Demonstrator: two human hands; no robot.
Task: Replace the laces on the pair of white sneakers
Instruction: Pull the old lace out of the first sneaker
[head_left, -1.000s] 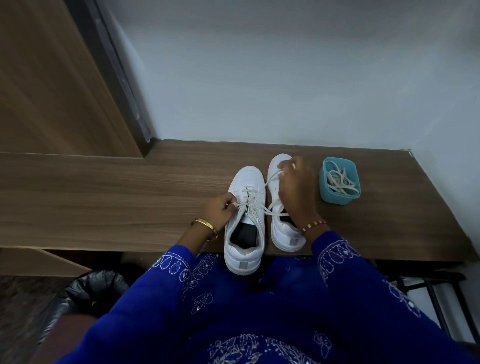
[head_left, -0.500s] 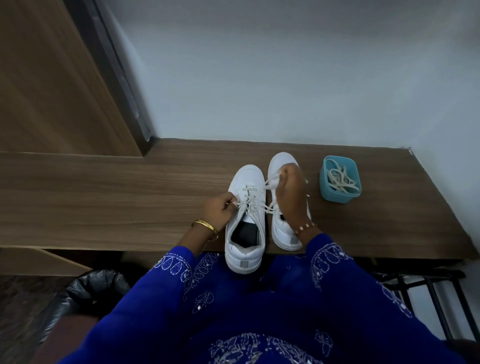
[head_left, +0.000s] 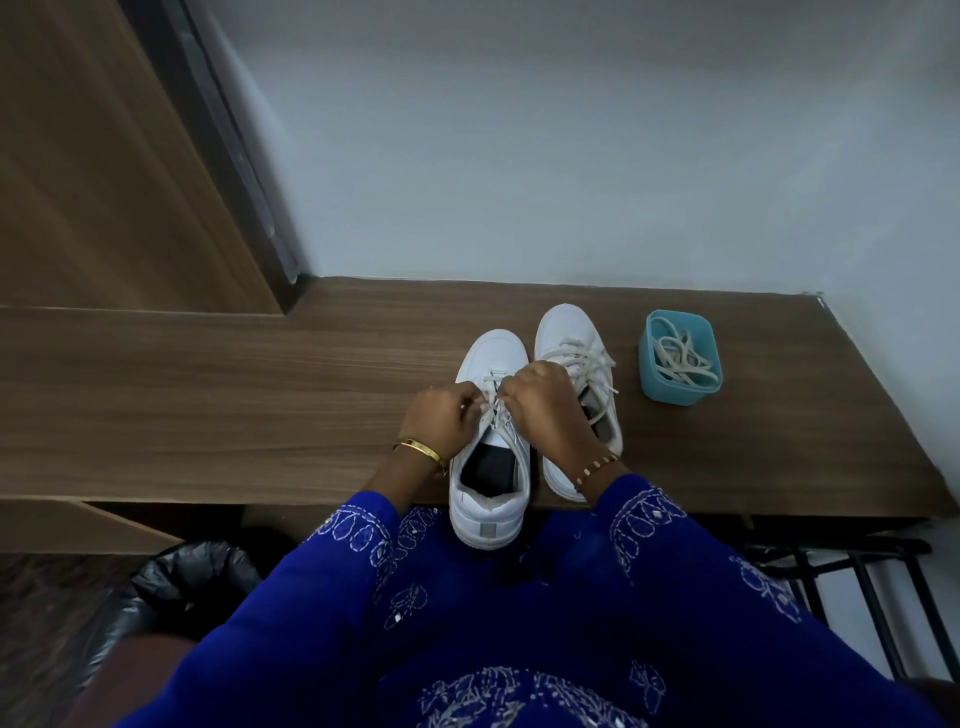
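- Our right hand (head_left: 540, 405) has come back from over the right sneaker (head_left: 576, 395) and now pinches the lace (head_left: 498, 415) on the left sneaker (head_left: 491, 447).
- Our left hand (head_left: 441, 418) stays pinched on that lace, opposite (fingertips nearly meeting).
- Both sneakers sit side by side on the counter (head_left: 260, 405); the right one's lace lies loose.
- Spare laces (head_left: 680, 358) sit coiled in the blue tub (head_left: 675, 395), near the right sneaker.
- We judge the left sneaker's lacing is being worked.
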